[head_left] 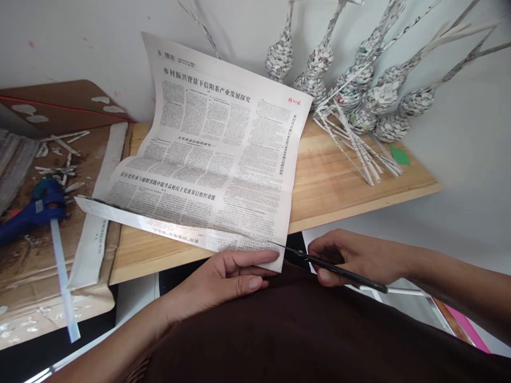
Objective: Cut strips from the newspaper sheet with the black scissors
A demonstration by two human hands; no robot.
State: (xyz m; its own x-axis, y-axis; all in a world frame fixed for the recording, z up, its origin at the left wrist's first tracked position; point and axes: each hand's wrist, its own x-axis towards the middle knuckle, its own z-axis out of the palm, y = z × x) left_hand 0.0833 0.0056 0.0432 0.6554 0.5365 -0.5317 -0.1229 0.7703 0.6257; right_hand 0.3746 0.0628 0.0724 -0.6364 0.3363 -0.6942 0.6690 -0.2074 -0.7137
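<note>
A large sheet of newspaper point(235, 143) leans up against the wall and drapes over the table's front edge, its lower edge folded into a narrow strip. My left hand point(227, 279) grips the folded lower edge near its right corner, thumb below and fingers over the front. In my right hand point(355, 258) are black-handled scissors point(343, 270), seen nearly edge-on. Their thin tip reaches the right end of the fold, just above my left fingertips. How far the blades are apart is hard to see.
Woven paper gourd shapes point(383, 96) stand at the back right, with rolled paper sticks point(359, 143) in front on the wooden table point(331, 181). At left, a blue glue gun point(50, 202) with a glue stick lies on stained cardboard point(35, 290) among paper scraps.
</note>
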